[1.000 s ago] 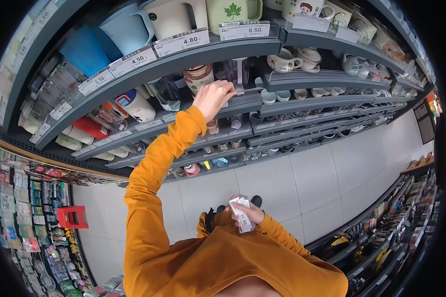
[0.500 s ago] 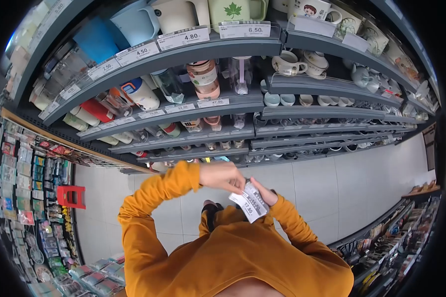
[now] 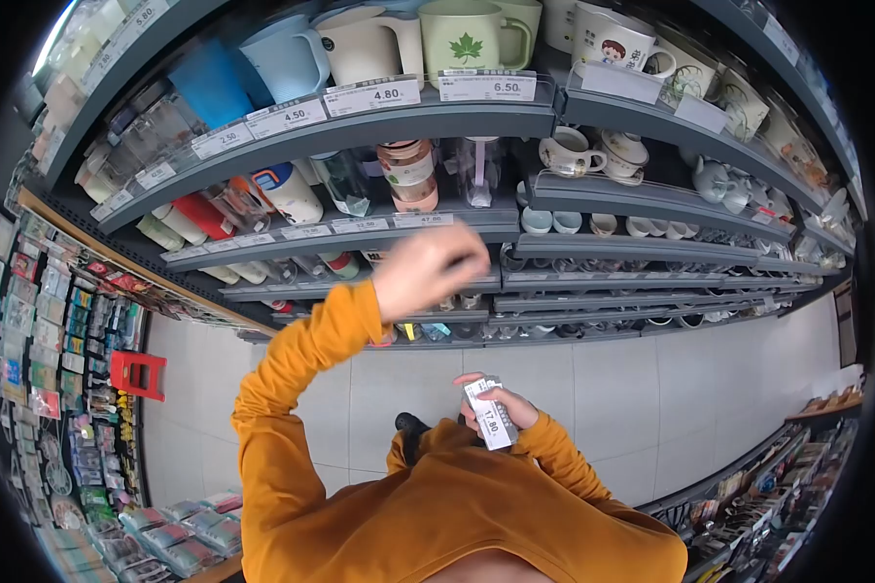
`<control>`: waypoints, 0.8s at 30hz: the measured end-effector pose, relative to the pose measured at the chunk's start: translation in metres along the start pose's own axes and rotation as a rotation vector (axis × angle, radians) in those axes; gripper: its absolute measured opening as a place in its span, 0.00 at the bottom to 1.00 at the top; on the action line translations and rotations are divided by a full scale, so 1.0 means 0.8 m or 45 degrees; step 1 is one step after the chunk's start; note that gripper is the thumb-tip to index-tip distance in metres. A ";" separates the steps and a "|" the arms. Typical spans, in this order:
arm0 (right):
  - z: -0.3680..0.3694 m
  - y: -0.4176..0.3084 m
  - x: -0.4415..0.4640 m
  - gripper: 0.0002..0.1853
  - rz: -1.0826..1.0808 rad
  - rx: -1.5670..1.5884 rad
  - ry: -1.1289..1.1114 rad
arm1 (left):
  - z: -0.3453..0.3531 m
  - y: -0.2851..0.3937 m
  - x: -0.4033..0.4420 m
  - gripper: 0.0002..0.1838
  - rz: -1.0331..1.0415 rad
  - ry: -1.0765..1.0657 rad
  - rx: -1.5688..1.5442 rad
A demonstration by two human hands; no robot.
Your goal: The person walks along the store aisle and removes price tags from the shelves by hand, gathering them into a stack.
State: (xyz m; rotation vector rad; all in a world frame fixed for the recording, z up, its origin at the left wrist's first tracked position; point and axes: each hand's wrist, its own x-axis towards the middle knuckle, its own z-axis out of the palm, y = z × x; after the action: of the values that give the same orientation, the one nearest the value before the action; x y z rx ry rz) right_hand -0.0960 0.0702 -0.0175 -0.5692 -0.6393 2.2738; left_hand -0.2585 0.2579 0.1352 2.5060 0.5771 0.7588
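My left hand is raised in front of the shelves, at the height of the bottle row. It is blurred, with its fingers curled, and whether anything is between them cannot be made out. Lower down, close to my body, my right hand is closed around a small stack of price labels; the top one reads 17.80. Behind my left hand stand a pink-lidded bottle and a clear tumbler with a purple strap. A shelf price tag reading 47.00 is just above that hand.
Cups and pitchers, among them a green mug, line the upper shelf. Teapots and small bowls stand to the right. A red stool is on the tiled floor at left, near hanging packaged goods.
My left hand has left the labels and moved up toward the shelves. My right hand has dropped slightly, its fingers now wrapped around the label stack.
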 end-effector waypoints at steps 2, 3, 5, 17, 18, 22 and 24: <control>0.003 -0.004 0.005 0.25 0.017 0.035 0.005 | -0.046 0.003 0.031 0.07 0.080 0.437 0.264; 0.007 -0.005 0.007 0.25 0.028 0.046 0.019 | -0.065 0.000 0.043 0.07 0.094 0.589 0.354; 0.012 -0.007 0.010 0.26 0.047 0.055 0.023 | -0.096 -0.012 0.065 0.07 0.125 0.820 0.539; 0.012 -0.018 0.007 0.25 0.046 0.017 0.069 | -0.130 -0.022 0.133 0.11 0.121 0.751 0.839; 0.009 -0.017 0.005 0.25 0.045 0.032 0.071 | -0.133 -0.023 0.135 0.11 0.125 0.738 0.794; -0.001 -0.015 0.001 0.25 0.034 0.092 0.111 | -0.151 -0.024 0.137 0.10 0.049 0.658 0.565; -0.008 -0.013 0.001 0.24 0.032 0.097 0.106 | -0.158 -0.020 0.135 0.10 0.133 0.685 0.438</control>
State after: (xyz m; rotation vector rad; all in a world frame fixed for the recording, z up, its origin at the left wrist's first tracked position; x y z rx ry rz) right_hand -0.0877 0.0788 -0.0163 -0.6347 -0.5050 2.2743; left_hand -0.2562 0.3635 0.2645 2.6486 0.8169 1.5083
